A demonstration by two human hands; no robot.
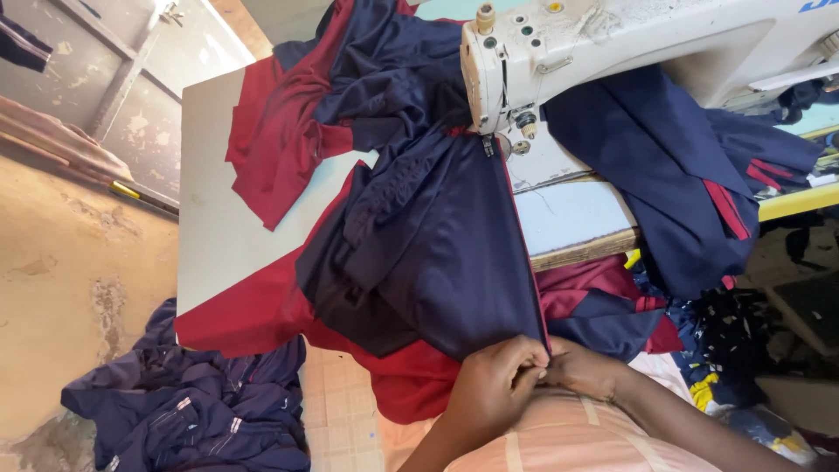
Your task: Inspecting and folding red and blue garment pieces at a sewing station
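Note:
A navy and red garment [419,245] lies across the sewing table [214,218], its seam edge running from under the needle of the white sewing machine [559,52] down to my lap. My left hand [498,380] pinches the near end of that seam, fingers closed on the cloth. My right hand [581,367] sits against it and grips the same edge from the right side. The fabric is stretched taut between my hands and the presser foot [488,144].
More navy and red cloth [690,175] is draped over the machine's right side. A heap of navy garments [192,402] lies on the floor at the left. Red pieces [280,131] are bunched at the table's far end. A patterned fabric pile [734,350] sits at right.

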